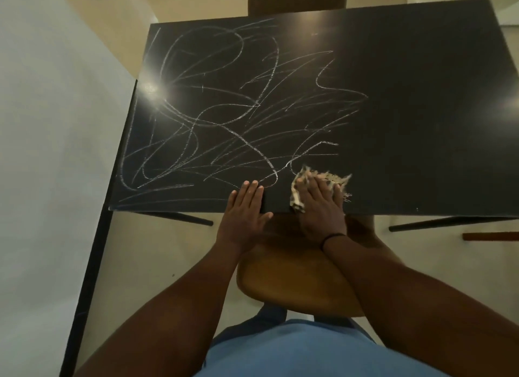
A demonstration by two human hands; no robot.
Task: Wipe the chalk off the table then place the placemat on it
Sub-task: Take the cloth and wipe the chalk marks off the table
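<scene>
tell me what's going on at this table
A person is wiping chalk scribbles off a black table. The right hand presses a frayed cloth flat near the front edge, while the left hand rests flat beside it. Most of the chalk remains, and no placemat is in view.

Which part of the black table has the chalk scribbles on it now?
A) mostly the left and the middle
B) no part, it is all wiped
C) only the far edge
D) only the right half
A: the chalk scribbles cover the left and middle of the table, while its right part looks bare.
</scene>
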